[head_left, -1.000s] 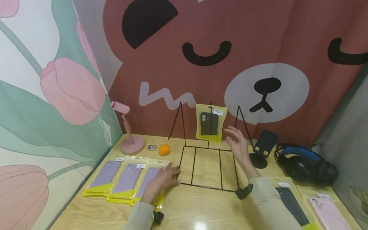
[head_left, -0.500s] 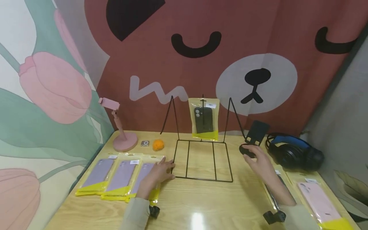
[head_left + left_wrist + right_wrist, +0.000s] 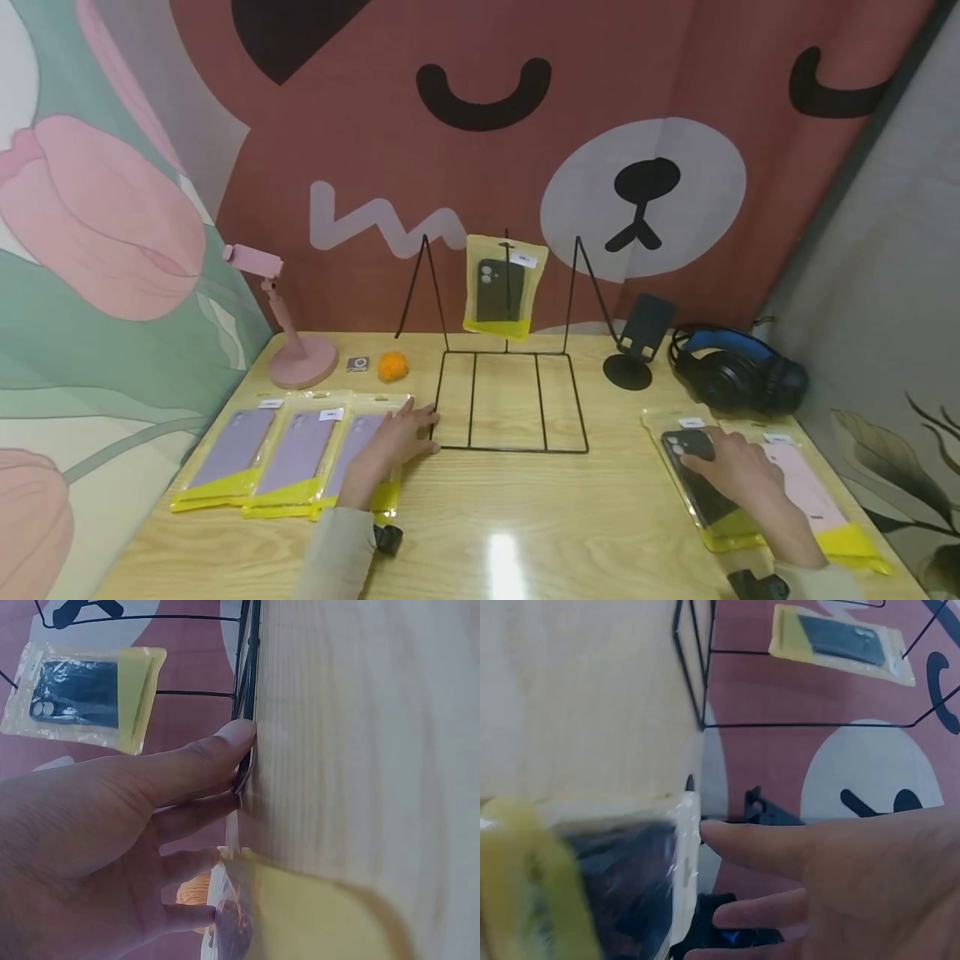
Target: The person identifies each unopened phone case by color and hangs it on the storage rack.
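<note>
A black wire display rack (image 3: 513, 451) stands mid-table, and a bagged dark phone case (image 3: 498, 292) hangs on its middle prong. My left hand (image 3: 393, 442) pinches the rack's front left corner between thumb and index finger; the left wrist view shows the thumb on the wire (image 3: 253, 675). My right hand (image 3: 746, 471) is over a second bagged black phone case (image 3: 693, 483) lying at the right. In the right wrist view its thumb is right at the edge of that bag (image 3: 630, 877), fingers spread and not closed round it. Part of the bag is hidden under the hand.
Several bagged purple phone cases (image 3: 232, 446) lie at the left, partly under my left forearm. A bagged pink case (image 3: 806, 487) lies far right. Behind are a pink stand (image 3: 303, 362), an orange ball (image 3: 392, 367), a small player (image 3: 357, 364), a black phone stand (image 3: 628, 372) and headphones (image 3: 738, 375).
My right hand has left the hanging bag and moved right and down to the bagged black case. My left hand stays at the rack's corner. The head view has shifted right.
</note>
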A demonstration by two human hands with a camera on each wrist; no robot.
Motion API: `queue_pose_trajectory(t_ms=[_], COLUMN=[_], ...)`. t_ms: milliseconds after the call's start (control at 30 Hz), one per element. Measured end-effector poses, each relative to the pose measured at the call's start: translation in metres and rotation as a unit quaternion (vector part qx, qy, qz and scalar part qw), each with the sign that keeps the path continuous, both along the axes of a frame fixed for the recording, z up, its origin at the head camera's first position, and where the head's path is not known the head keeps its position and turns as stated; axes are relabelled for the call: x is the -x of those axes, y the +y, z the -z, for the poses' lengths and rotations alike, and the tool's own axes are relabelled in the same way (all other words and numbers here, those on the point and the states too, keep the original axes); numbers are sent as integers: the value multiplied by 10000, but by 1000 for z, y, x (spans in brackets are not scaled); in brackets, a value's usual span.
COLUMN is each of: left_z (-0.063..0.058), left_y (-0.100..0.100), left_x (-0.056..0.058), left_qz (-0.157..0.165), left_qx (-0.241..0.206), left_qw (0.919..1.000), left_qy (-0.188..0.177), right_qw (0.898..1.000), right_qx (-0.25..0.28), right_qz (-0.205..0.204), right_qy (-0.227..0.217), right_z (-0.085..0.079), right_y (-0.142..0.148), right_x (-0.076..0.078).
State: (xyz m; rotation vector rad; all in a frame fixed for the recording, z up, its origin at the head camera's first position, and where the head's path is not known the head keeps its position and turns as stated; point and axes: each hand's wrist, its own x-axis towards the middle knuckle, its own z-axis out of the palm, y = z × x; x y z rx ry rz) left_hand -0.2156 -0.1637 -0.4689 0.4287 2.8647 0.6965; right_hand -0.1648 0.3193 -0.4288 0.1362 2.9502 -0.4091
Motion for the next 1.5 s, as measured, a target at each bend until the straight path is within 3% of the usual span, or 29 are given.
queue_pose_trajectory(t_ms=[100, 233, 567, 967, 1267, 1400, 1500], left_z=[2, 5, 6, 3, 3, 3, 4], left_y=[0, 0, 2, 3, 3, 2, 1], left_x=[0, 0, 0, 4, 3, 2, 0], left_qz=[41, 62, 47, 118, 47, 43, 54], left_qx=[-34, -32, -39, 26, 43, 16, 7], left_qw=[10000, 10000, 10000, 9999, 10000, 10000, 9999], left_qy=[9, 28, -12, 104, 31, 60, 92], right_qw=[9985, 9958, 9954, 9990, 9975, 9886, 9755], right_qx=[-37, -89, -246, 87, 497, 947, 1381], right_qz=[232, 410, 357, 224, -211, -538, -774], right_qy=[-493, -815, -850, -367, 464, 1038, 1525], right_z=[7, 15, 15, 17, 20, 15, 11], right_y=[6, 9, 5, 11, 17, 15, 8], right_x=[-3, -6, -10, -7, -4, -4, -6])
